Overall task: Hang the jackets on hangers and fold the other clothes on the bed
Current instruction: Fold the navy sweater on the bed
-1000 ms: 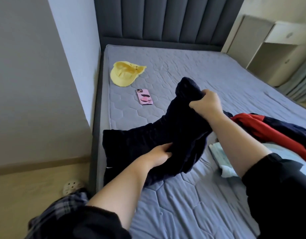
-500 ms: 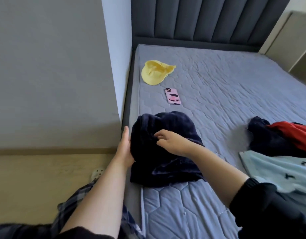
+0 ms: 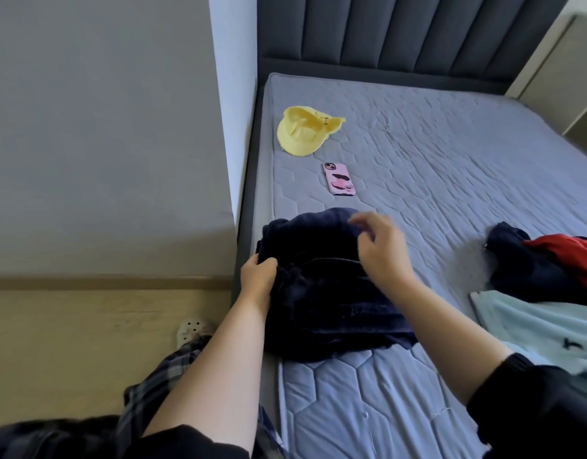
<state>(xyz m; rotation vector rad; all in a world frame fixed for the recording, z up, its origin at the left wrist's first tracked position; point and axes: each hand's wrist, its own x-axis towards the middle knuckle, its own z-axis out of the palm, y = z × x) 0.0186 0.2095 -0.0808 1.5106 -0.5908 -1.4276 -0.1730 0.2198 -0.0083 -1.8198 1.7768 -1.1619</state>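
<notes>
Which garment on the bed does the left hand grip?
The dark navy garment at the bed's left edge; the red-and-navy garment and light blue garment lie apart, untouched.

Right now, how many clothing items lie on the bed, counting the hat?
4: yellow hat near the headboard; navy garment at the near left edge; navy-and-red heap at far right, possibly more than one piece; light blue garment just in front of it.
</notes>
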